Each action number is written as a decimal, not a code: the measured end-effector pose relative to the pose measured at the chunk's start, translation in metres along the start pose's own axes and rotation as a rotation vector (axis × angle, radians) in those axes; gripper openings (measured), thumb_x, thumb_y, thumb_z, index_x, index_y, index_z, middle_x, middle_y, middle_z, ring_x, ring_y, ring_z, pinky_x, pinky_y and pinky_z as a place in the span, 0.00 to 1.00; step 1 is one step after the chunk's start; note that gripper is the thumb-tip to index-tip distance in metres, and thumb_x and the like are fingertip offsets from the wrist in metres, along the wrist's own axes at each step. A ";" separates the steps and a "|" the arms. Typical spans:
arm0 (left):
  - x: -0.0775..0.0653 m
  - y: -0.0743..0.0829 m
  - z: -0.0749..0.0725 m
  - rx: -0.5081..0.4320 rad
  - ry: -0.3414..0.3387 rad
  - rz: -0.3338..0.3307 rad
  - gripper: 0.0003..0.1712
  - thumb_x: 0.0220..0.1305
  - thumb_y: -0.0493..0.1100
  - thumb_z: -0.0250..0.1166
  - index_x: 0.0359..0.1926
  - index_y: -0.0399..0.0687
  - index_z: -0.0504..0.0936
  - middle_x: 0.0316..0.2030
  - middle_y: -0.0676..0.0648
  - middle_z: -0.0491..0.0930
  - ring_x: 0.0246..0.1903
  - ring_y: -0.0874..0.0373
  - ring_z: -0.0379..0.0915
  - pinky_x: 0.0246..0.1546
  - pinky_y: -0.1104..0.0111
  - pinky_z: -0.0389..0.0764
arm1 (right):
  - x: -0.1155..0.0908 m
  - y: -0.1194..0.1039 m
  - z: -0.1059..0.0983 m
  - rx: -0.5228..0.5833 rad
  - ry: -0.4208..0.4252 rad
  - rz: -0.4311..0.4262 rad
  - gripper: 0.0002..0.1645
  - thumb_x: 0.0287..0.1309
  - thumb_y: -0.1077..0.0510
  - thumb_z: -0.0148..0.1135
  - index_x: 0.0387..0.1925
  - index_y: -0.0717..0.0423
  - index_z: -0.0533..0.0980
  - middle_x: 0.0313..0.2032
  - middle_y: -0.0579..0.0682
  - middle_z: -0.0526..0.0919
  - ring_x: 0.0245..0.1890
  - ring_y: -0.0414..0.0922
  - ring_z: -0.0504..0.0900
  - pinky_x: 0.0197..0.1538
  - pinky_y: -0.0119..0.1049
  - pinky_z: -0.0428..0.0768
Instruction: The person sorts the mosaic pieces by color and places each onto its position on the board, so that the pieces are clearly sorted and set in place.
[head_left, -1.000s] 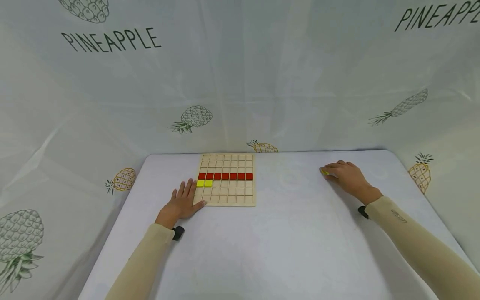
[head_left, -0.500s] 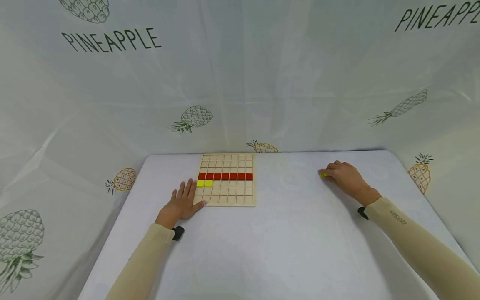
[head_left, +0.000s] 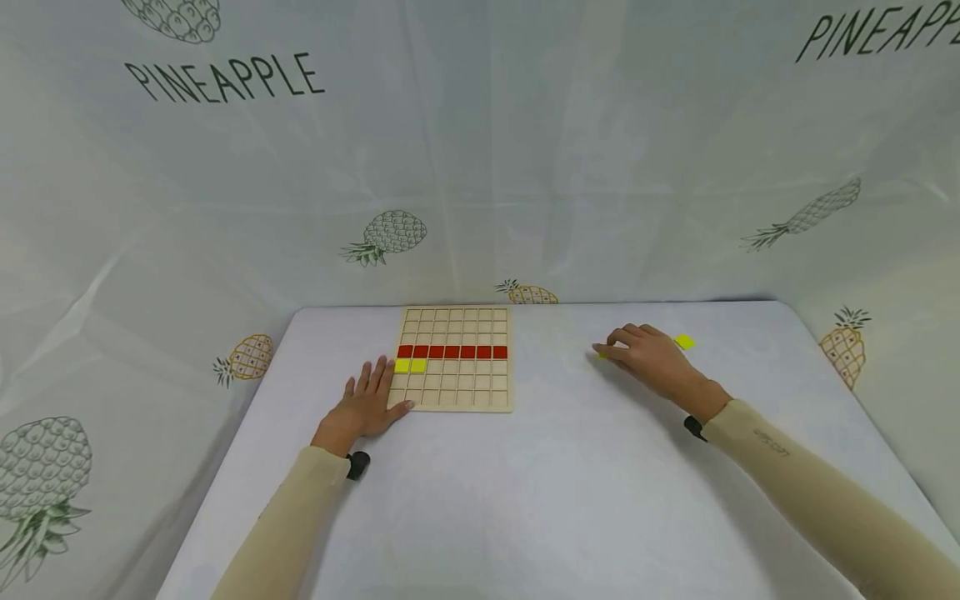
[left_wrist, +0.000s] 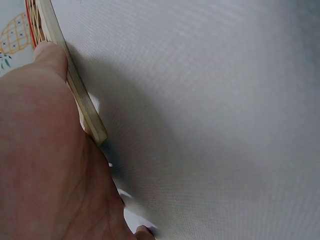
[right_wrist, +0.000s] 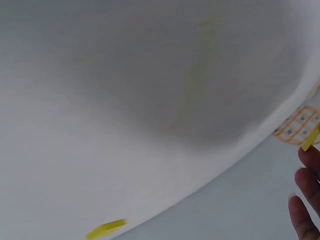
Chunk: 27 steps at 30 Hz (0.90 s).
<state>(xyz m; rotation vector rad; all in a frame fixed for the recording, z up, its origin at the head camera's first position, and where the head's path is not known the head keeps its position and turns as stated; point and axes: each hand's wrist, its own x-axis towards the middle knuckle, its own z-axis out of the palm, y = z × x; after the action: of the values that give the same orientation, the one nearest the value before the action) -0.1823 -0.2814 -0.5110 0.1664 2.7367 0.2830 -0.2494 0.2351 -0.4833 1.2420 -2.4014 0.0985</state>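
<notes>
A pale wooden grid board [head_left: 470,382] lies at the back of the table, left of centre. One of its rows is filled with red square tiles [head_left: 452,352], and two yellow tiles [head_left: 410,365] sit at the left of the row below. My left hand [head_left: 363,410] rests with straight fingers along the board's left edge, thumb over its front corner. Right of the board, my right hand [head_left: 654,365] pinches a small yellow tile [right_wrist: 310,140] between thumb and fingertips, mostly hidden by the fingers in the head view. Another yellow patch of tile [head_left: 684,342] lies behind that hand.
The white table [head_left: 510,508] ends right behind the board. A pale curtain [head_left: 615,167] printed with pineapples hangs close behind and at both sides. Each wrist carries a black device [head_left: 358,465] below the sleeve.
My right hand has moved left toward the board with the pinched yellow tile, uncovering the yellow piece left on the table behind it. My left hand has stayed in place.
</notes>
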 end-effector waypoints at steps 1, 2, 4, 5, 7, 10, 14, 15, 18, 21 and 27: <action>0.001 -0.001 0.001 0.002 -0.001 -0.001 0.58 0.78 0.65 0.54 0.84 0.34 0.35 0.84 0.33 0.29 0.82 0.31 0.23 0.79 0.35 0.34 | 0.004 -0.003 0.001 0.002 0.015 -0.016 0.27 0.48 0.70 0.81 0.52 0.53 0.89 0.41 0.53 0.87 0.42 0.53 0.85 0.45 0.49 0.85; 0.002 -0.001 0.001 0.005 -0.001 -0.003 0.58 0.78 0.66 0.54 0.84 0.35 0.34 0.84 0.33 0.29 0.82 0.32 0.23 0.79 0.35 0.34 | 0.008 -0.006 0.001 0.012 0.032 -0.029 0.27 0.47 0.71 0.81 0.52 0.53 0.89 0.41 0.53 0.87 0.42 0.53 0.85 0.44 0.49 0.85; 0.002 -0.002 0.002 -0.002 0.007 0.001 0.58 0.78 0.65 0.55 0.84 0.34 0.35 0.84 0.33 0.30 0.82 0.31 0.24 0.79 0.35 0.35 | 0.016 -0.012 0.003 0.026 0.066 -0.048 0.27 0.47 0.71 0.81 0.50 0.52 0.89 0.40 0.53 0.87 0.41 0.53 0.85 0.42 0.48 0.85; 0.003 -0.003 0.003 -0.004 0.010 0.002 0.58 0.78 0.65 0.55 0.84 0.34 0.35 0.84 0.33 0.30 0.82 0.31 0.24 0.79 0.35 0.35 | 0.020 -0.015 0.003 0.035 0.079 -0.055 0.26 0.47 0.70 0.81 0.50 0.52 0.89 0.40 0.52 0.86 0.41 0.52 0.85 0.41 0.47 0.85; 0.002 -0.003 0.003 -0.001 0.005 0.000 0.58 0.78 0.65 0.54 0.84 0.35 0.34 0.84 0.33 0.29 0.82 0.31 0.24 0.79 0.35 0.34 | 0.027 -0.021 0.003 0.051 0.098 -0.070 0.25 0.48 0.70 0.82 0.49 0.52 0.89 0.40 0.52 0.87 0.41 0.53 0.85 0.41 0.47 0.85; 0.001 -0.001 0.001 -0.003 0.006 0.001 0.57 0.78 0.64 0.55 0.84 0.34 0.35 0.84 0.32 0.30 0.82 0.31 0.24 0.79 0.35 0.34 | 0.036 -0.029 0.003 0.071 0.097 -0.071 0.23 0.50 0.66 0.82 0.50 0.52 0.89 0.40 0.51 0.87 0.41 0.52 0.86 0.42 0.47 0.86; -0.002 0.001 -0.002 -0.006 0.004 0.005 0.57 0.78 0.63 0.55 0.84 0.33 0.35 0.84 0.32 0.29 0.82 0.30 0.23 0.79 0.35 0.34 | 0.044 -0.037 0.002 0.075 0.062 -0.061 0.23 0.52 0.64 0.82 0.51 0.52 0.89 0.42 0.51 0.88 0.43 0.52 0.86 0.45 0.47 0.86; -0.002 0.001 -0.002 -0.008 0.005 0.007 0.57 0.78 0.63 0.55 0.84 0.33 0.35 0.84 0.32 0.30 0.82 0.30 0.24 0.79 0.35 0.34 | 0.046 -0.038 0.002 0.078 0.057 -0.058 0.23 0.52 0.64 0.82 0.51 0.52 0.89 0.42 0.51 0.88 0.44 0.52 0.86 0.45 0.46 0.86; -0.004 0.002 -0.003 -0.004 0.005 0.007 0.57 0.78 0.64 0.54 0.84 0.33 0.35 0.84 0.32 0.30 0.82 0.31 0.23 0.79 0.35 0.34 | 0.050 -0.041 0.002 0.081 0.065 -0.066 0.22 0.52 0.63 0.82 0.51 0.51 0.89 0.43 0.50 0.88 0.44 0.51 0.86 0.45 0.46 0.85; -0.005 0.002 -0.003 -0.004 0.014 0.008 0.57 0.78 0.63 0.55 0.84 0.33 0.36 0.84 0.32 0.31 0.82 0.30 0.24 0.78 0.35 0.34 | 0.054 -0.043 0.004 0.084 0.091 -0.090 0.23 0.51 0.64 0.82 0.51 0.51 0.89 0.42 0.50 0.88 0.43 0.51 0.85 0.44 0.45 0.85; -0.005 0.001 -0.002 0.008 0.013 0.007 0.57 0.78 0.64 0.54 0.84 0.33 0.36 0.84 0.32 0.31 0.82 0.30 0.26 0.78 0.34 0.36 | 0.066 -0.054 0.008 0.079 0.087 -0.107 0.24 0.51 0.64 0.83 0.51 0.50 0.89 0.43 0.48 0.88 0.44 0.49 0.85 0.45 0.43 0.84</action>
<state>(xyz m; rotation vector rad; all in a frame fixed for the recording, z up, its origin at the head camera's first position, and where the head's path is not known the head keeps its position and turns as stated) -0.1784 -0.2812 -0.5066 0.1776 2.7508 0.2759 -0.2426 0.1512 -0.4707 1.3707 -2.2714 0.2129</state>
